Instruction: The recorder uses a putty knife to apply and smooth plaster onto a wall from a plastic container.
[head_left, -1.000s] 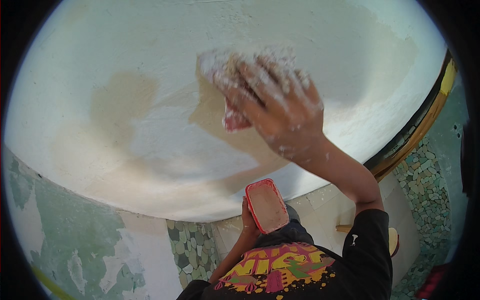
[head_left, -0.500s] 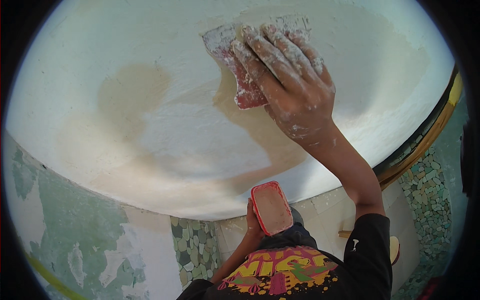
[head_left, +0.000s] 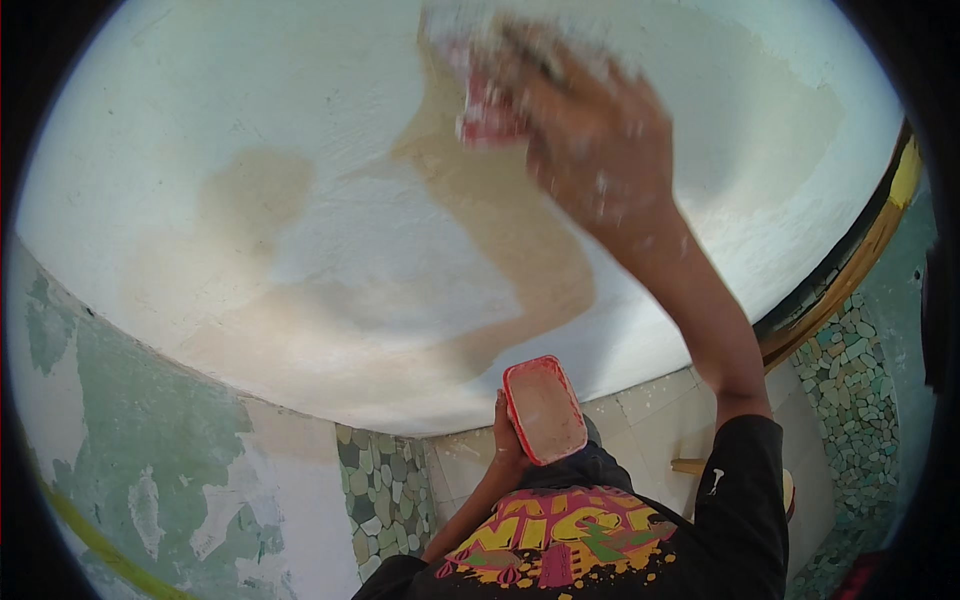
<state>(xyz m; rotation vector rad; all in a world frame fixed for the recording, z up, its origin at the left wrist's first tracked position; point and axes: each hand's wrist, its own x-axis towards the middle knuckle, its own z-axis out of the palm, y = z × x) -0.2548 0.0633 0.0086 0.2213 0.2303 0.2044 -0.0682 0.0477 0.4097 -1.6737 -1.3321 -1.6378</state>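
Raised high on the curved white plastered surface [head_left: 250,90], my right hand [head_left: 595,125] is closed over a red scraper [head_left: 488,110] whose top part is white with putty. Motion smears the fingers and the scraper. The scraper is on or very close to the surface, beside a darker beige shadow. Low in front of my body, my left hand [head_left: 505,430] grips a small red-rimmed rectangular container [head_left: 545,410] with beige-grey paste inside, its fingers mostly hidden at the container's left side.
At lower left is a green wall [head_left: 130,400] with patchy white. Pebble mosaic [head_left: 380,480] and pale tiles [head_left: 635,410] lie below. A brown curved edge [head_left: 840,270] with yellow runs down the right. A small wooden piece [head_left: 688,466] is near my right elbow.
My right hand and the scraper have moved upward across the white surface, toward the top of the view. My left hand with the container stays nearly in place.
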